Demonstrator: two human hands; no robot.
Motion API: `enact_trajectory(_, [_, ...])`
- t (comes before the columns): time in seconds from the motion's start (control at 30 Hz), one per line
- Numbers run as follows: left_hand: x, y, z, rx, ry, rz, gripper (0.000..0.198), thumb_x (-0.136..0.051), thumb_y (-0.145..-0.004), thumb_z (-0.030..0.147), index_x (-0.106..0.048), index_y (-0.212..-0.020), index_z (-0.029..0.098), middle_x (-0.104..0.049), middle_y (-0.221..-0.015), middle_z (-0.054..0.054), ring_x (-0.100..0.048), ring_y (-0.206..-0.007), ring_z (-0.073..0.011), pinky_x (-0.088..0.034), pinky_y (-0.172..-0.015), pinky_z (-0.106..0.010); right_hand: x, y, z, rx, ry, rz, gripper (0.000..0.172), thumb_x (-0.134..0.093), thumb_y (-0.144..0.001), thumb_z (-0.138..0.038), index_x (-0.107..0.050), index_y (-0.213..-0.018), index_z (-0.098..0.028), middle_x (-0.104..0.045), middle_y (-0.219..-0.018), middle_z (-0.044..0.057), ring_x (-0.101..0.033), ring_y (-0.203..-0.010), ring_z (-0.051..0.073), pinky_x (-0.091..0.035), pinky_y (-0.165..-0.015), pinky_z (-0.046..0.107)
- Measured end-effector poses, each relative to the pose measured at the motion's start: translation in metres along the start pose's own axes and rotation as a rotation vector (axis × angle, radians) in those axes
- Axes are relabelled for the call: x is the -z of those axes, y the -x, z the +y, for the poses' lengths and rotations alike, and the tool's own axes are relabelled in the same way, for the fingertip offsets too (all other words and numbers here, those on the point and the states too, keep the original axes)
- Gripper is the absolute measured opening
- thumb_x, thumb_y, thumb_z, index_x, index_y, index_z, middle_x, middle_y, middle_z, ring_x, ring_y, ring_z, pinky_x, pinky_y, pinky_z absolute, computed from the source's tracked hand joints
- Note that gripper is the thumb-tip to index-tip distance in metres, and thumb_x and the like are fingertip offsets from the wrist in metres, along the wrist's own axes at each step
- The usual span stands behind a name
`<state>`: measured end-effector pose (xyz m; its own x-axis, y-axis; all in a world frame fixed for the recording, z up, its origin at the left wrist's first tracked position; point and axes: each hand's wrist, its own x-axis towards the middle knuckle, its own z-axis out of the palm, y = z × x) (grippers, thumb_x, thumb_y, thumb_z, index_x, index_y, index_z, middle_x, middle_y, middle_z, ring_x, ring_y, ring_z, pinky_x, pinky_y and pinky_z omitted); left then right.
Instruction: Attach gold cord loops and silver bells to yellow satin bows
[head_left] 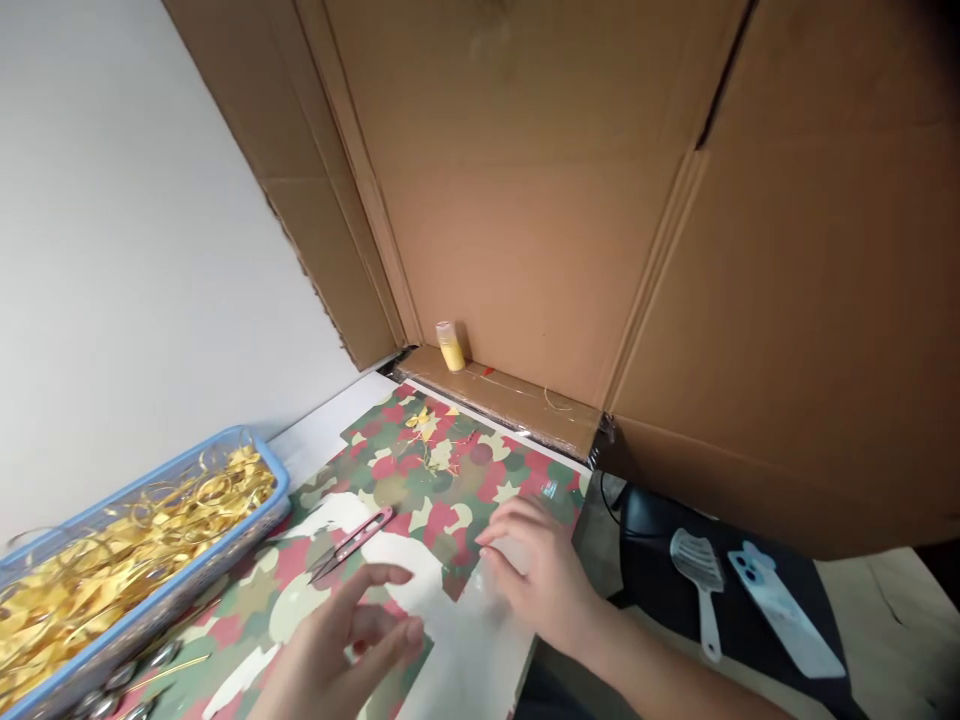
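Observation:
My left hand [352,635] hovers low over the table, its thumb and index finger apart and nothing visible between them. Just beyond it, pink-handled thread snips [354,543] lie on a worn camouflage-patterned sheet [390,490]. To the right, my right hand [534,570] is held above a bare white patch of the tabletop, with fingers curved and parted and no object showing in it. A blue plastic basket [281,475] full of gold ribbon pieces [150,570] stands at the left. Small yellow scraps [426,425] are scattered at the far end of the sheet.
Tall cardboard panels [517,200] enclose the back and right. A small jar with yellow contents [451,348] stands on a cardboard ledge [510,400]. Shiny round metal pieces [120,678] lie beside the basket. On a black seat rest a white slotted spatula [697,570] and a phone [784,605].

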<state>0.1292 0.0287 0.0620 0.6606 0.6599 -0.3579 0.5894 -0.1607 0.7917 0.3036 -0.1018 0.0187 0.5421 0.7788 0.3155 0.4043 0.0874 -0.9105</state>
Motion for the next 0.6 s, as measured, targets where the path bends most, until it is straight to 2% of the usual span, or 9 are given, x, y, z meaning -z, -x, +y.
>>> enact_trajectory(0.07, [-0.013,-0.012,0.023,-0.043,-0.029,0.022,0.048,-0.069,-0.068,0.062,-0.062,-0.097,0.025,-0.071,-0.065,-0.001,-0.066,-0.066,-0.0237,-0.047,-0.058,-0.028,0.006,0.011,-0.003,-0.207,-0.244,-0.063,0.003,-0.069,-0.077,-0.021,-0.072,-0.077,-0.019,-0.069,-0.084,0.006,-0.065,-0.083,0.021,-0.05,-0.08,0.035])
enact_trajectory(0.13, [-0.032,-0.023,0.042,-0.14,-0.015,0.054,0.042,-0.066,-0.073,0.06,-0.062,-0.097,0.025,-0.072,-0.071,-0.002,-0.066,-0.066,-0.0229,-0.043,-0.05,-0.026,0.004,0.018,-0.006,-0.429,-0.567,-0.15,0.017,-0.077,-0.071,-0.032,-0.073,-0.079,-0.019,-0.071,-0.085,0.006,-0.066,-0.084,0.021,-0.051,-0.076,0.032])
enact_trajectory(0.2, [-0.052,-0.031,0.055,-0.233,0.006,0.053,0.035,-0.06,-0.081,0.054,-0.062,-0.098,0.024,-0.073,-0.078,-0.003,-0.067,-0.071,-0.022,-0.044,-0.051,-0.025,0.001,0.019,-0.008,-0.557,-0.794,-0.092,0.026,-0.081,-0.067,-0.039,-0.073,-0.08,-0.018,-0.072,-0.086,0.005,-0.066,-0.088,0.021,-0.05,-0.079,0.03])
enact_trajectory(0.3, [-0.073,-0.043,0.064,-0.326,0.004,0.062,0.029,-0.057,-0.086,0.048,-0.064,-0.098,0.023,-0.073,-0.082,-0.004,-0.067,-0.075,-0.0217,-0.048,-0.057,-0.027,0.003,0.011,-0.006,-0.571,-0.906,0.067,0.028,-0.084,-0.065,-0.04,-0.073,-0.077,-0.018,-0.071,-0.082,0.003,-0.063,-0.091,0.019,-0.046,-0.085,0.028])
enact_trajectory(0.47, [-0.085,-0.057,0.065,-0.479,-0.026,0.059,0.02,-0.057,-0.089,0.041,-0.068,-0.095,0.025,-0.074,-0.083,-0.002,-0.068,-0.085,-0.0208,-0.052,-0.079,-0.031,0.015,0.004,0.012,-0.611,-0.975,0.124,0.026,-0.086,-0.062,-0.038,-0.074,-0.072,-0.018,-0.069,-0.078,0.002,-0.059,-0.08,0.015,-0.044,-0.078,0.026])
enact_trajectory(0.6, [-0.092,-0.066,0.068,-0.511,-0.029,-0.007,0.019,-0.057,-0.09,0.038,-0.069,-0.096,0.025,-0.074,-0.089,-0.001,-0.068,-0.086,-0.0184,-0.054,-0.075,-0.028,0.023,0.003,0.024,-0.621,-1.012,0.157,0.025,-0.087,-0.061,-0.035,-0.073,-0.07,-0.017,-0.069,-0.074,0.001,-0.059,-0.075,0.012,-0.044,-0.075,0.025])
